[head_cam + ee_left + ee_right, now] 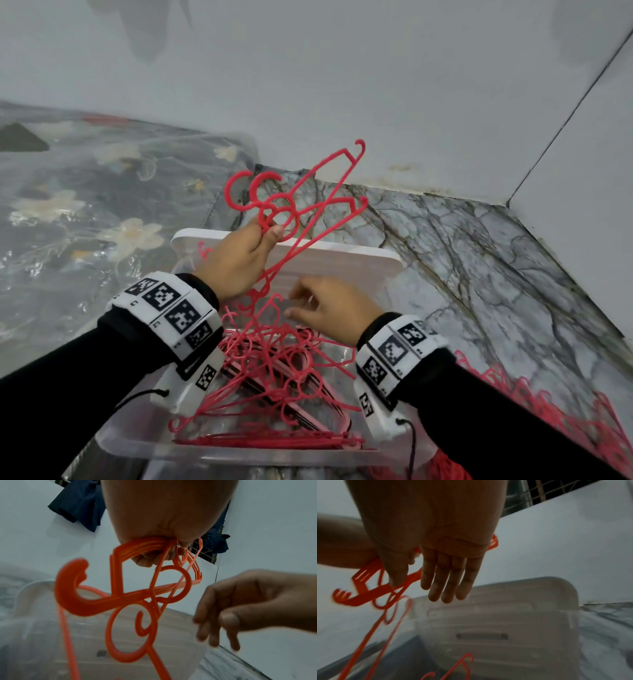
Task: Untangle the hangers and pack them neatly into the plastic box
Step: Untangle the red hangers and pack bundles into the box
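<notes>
The floor (pixel 479 260) is grey marble with dark veins, and it meets pale grey walls (pixel 342 85) in a corner at about two o'clock in the head view. At nine o'clock lies a flowered cloth under clear plastic sheeting (pixel 85 205). In the wrist views dark blue garments (pixel 78 505) hang against the wall, beside a barred window (pixel 539 492).

A clear plastic box (pixel 144 442) sits at six o'clock, directly below the hands, with its white lid (pixel 342 260) standing behind it at twelve o'clock. Red hangers (pixel 284 383) lie inside the box, some stacked flat along the near wall and others in a loose tangle above them. A further heap of red hangers (pixel 565 418) lies on the floor at four o'clock, outside the box.

The left hand (pixel 236 263) is raised above the box, its fingers curled round a held bunch of hangers (pixel 301 205) near their necks; the hooks fan out at eleven o'clock and the shoulders point up toward one o'clock. One long arm of this bunch trails down into the tangle in the box.

The right hand (pixel 332 308) hovers lower, just to the right of the trailing hanger, over the box's far end. Its fingers (pixel 450 577) are straight and close together, relaxed, holding nothing. Both wrists wear white bands with black square markers (pixel 174 308).
</notes>
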`<act>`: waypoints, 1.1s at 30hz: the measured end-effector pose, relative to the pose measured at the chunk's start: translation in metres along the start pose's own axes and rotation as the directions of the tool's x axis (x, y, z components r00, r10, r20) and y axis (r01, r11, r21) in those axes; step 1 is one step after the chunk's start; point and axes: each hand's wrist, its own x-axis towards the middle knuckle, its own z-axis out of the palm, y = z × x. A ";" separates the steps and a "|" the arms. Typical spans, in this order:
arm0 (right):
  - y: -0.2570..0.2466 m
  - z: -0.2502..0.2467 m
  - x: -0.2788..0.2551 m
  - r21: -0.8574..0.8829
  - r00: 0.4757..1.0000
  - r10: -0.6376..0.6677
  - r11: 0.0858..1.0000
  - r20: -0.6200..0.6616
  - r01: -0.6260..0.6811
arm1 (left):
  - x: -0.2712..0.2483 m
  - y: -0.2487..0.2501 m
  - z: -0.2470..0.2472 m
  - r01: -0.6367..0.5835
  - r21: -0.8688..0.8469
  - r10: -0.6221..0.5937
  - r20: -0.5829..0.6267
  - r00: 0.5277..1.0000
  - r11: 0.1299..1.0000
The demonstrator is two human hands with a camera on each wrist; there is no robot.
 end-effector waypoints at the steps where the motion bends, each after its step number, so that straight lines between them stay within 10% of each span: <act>1: -0.004 0.010 0.002 0.019 1.000 0.011 1.000 0.021 -0.011 | 0.000 0.000 0.001 0.011 -0.024 -0.011 -0.013 1.000 1.000; 8: -0.021 0.051 0.014 0.211 0.988 0.144 0.969 -0.055 -0.130 | -0.002 0.006 0.001 0.003 -0.240 -0.011 -0.031 0.999 0.971; 33: -0.001 0.030 0.013 0.456 0.910 0.357 0.859 -0.210 -0.231 | 0.000 -0.004 -0.005 0.151 -0.144 -0.151 0.010 0.988 0.978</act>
